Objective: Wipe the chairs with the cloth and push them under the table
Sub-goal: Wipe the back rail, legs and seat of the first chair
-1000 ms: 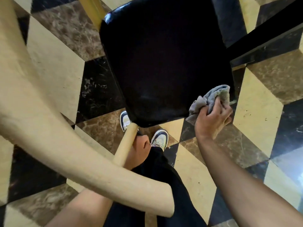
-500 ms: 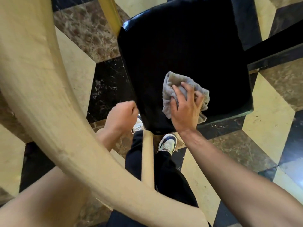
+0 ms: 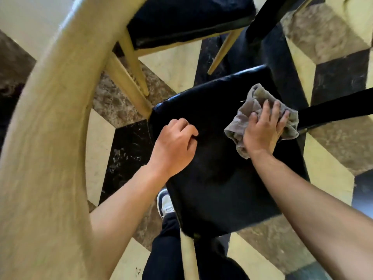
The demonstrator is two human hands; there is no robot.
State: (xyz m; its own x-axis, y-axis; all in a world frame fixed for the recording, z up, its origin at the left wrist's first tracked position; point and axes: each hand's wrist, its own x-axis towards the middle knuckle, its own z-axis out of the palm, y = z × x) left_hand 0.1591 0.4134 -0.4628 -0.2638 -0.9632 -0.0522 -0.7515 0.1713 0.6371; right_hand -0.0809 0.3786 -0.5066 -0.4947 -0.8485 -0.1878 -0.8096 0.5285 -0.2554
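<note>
A chair with a black padded seat [image 3: 222, 178] and a pale wooden curved backrest [image 3: 50, 138] stands right below me. My right hand [image 3: 262, 130] presses a crumpled grey cloth [image 3: 248, 110] flat onto the far right part of the seat, fingers spread over it. My left hand [image 3: 174, 146] hovers over or rests on the seat's left edge with its fingers loosely curled, holding nothing. A second chair with a black seat [image 3: 181, 19] and pale wooden legs stands just beyond.
Black table legs or rails [image 3: 333, 112] run in from the right and top right. The floor [image 3: 177, 65] is a cube pattern of cream, brown and black marble tiles. My shoe [image 3: 165, 203] and dark trousers show under the seat.
My right hand slid the cloth from the seat's near edge to its far right part. My left hand came up from the front leg to the seat's left edge. The view tilted forward.
</note>
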